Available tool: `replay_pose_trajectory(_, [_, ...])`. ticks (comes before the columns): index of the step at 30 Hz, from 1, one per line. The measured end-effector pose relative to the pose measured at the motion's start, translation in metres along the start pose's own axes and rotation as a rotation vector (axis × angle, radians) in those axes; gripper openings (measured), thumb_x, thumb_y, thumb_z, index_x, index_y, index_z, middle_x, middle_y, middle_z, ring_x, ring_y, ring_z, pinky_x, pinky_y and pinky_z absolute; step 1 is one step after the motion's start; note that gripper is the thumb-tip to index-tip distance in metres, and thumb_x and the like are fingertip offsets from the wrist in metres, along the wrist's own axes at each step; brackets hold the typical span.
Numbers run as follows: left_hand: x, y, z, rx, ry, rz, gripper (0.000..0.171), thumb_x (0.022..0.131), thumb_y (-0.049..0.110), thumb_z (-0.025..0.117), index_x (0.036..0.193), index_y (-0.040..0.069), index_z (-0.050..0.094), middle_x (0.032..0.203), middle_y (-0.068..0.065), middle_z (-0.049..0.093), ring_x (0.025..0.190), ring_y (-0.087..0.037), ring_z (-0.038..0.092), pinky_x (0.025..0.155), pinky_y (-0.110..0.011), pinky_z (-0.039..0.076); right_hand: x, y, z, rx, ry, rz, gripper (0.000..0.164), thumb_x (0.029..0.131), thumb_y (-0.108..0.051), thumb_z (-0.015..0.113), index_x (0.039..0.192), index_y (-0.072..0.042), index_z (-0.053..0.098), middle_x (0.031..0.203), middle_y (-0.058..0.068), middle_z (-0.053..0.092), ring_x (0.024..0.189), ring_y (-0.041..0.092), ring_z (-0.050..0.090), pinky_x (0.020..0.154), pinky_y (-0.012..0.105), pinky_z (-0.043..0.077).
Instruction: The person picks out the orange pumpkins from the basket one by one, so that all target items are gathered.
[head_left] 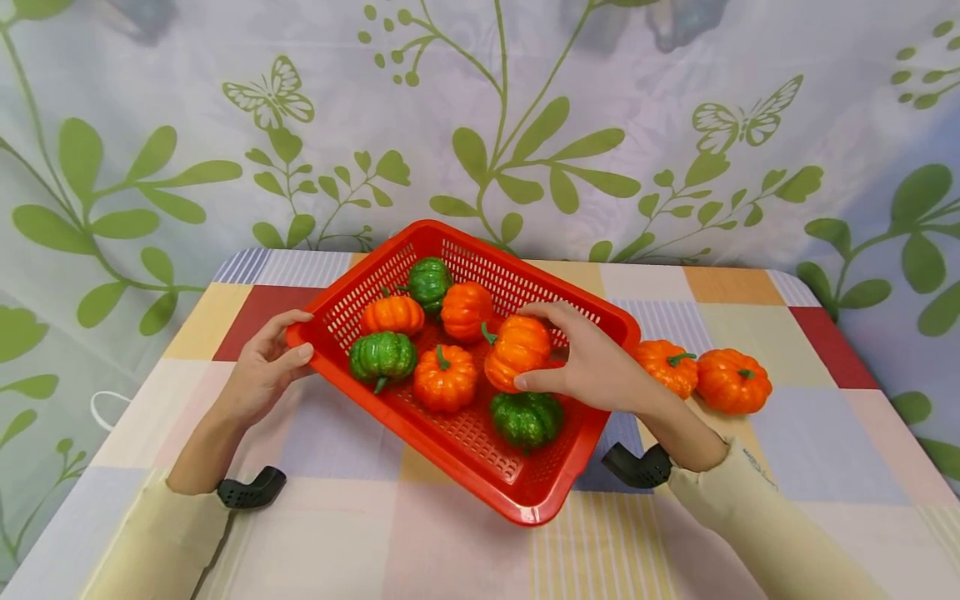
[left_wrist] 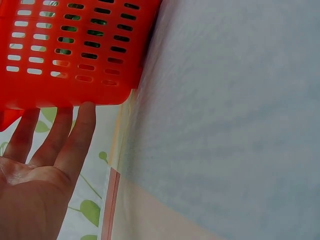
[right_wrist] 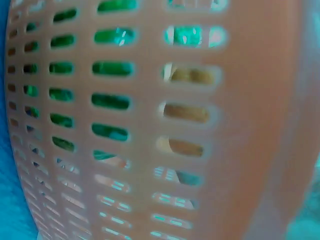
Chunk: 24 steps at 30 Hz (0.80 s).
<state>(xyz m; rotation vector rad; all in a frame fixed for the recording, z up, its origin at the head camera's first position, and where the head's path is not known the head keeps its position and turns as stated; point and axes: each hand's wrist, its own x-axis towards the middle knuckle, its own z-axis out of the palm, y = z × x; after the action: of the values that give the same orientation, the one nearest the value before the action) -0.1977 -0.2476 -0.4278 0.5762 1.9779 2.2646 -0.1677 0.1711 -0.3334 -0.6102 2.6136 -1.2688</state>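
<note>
The basket (right_wrist: 245, 120) takes up most of the view, its wall close, blurred and washed to a pinkish tan. Columns of slots run down it, widening toward the basket's right side, where a smooth band borders them. Through its upper slots shows a green thing (right_wrist: 111, 68). Through the rightmost column, partway down the basket, shows a brown thing (right_wrist: 190, 112), too little of it visible to name. Pale slivers show through the basket's lower slots. A blue patch (right_wrist: 10, 200) edges the basket's left; a teal patch (right_wrist: 306, 222) lies at its lower right.
</note>
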Motion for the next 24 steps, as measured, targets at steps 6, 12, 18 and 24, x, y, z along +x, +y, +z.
replay_pose_trajectory(6, [0.0, 0.0, 0.0, -0.001, 0.004, 0.0, 0.036, 0.1, -0.001, 0.048, 0.134, 0.012, 0.051, 0.134, -0.01, 0.048, 0.119, -0.022, 0.052, 0.083, -0.033, 0.057, -0.016, -0.004, -0.001, 0.011, 0.038, -0.011, 0.071, 0.074, -0.039, 0.087, 0.132, -0.019, 0.051, 0.126, -0.005, 0.054, 0.106, 0.016, 0.057, 0.087, 0.038, 0.053])
replay_pose_trajectory(12, [-0.001, 0.001, 0.0, 0.005, 0.01, -0.004, 0.036, 0.1, -0.001, 0.048, 0.134, 0.011, 0.051, 0.133, -0.01, 0.049, 0.118, -0.022, 0.053, 0.082, -0.032, 0.057, -0.033, -0.007, 0.001, 0.05, 0.057, -0.011, 0.07, 0.074, -0.041, 0.087, 0.13, -0.022, 0.051, 0.124, -0.007, 0.054, 0.102, 0.015, 0.059, 0.084, 0.036, 0.056])
replay_pose_trajectory(18, [-0.001, 0.002, 0.002, 0.001, 0.013, -0.019, 0.035, 0.101, 0.0, 0.049, 0.134, 0.012, 0.052, 0.131, -0.009, 0.05, 0.116, -0.021, 0.054, 0.083, -0.032, 0.057, -0.048, -0.005, 0.001, 0.11, 0.079, -0.024, 0.069, 0.08, -0.026, 0.084, 0.136, -0.015, 0.045, 0.132, -0.002, 0.048, 0.107, 0.018, 0.059, 0.088, 0.034, 0.055])
replay_pose_trajectory(24, [0.0, 0.001, 0.002, 0.003, 0.014, -0.019, 0.035, 0.101, 0.001, 0.049, 0.133, 0.012, 0.052, 0.131, -0.009, 0.05, 0.116, -0.022, 0.054, 0.082, -0.032, 0.057, -0.062, -0.004, 0.001, 0.205, 0.071, -0.016, 0.065, 0.081, -0.018, 0.083, 0.133, -0.014, 0.045, 0.129, 0.004, 0.049, 0.104, 0.026, 0.061, 0.08, 0.036, 0.058])
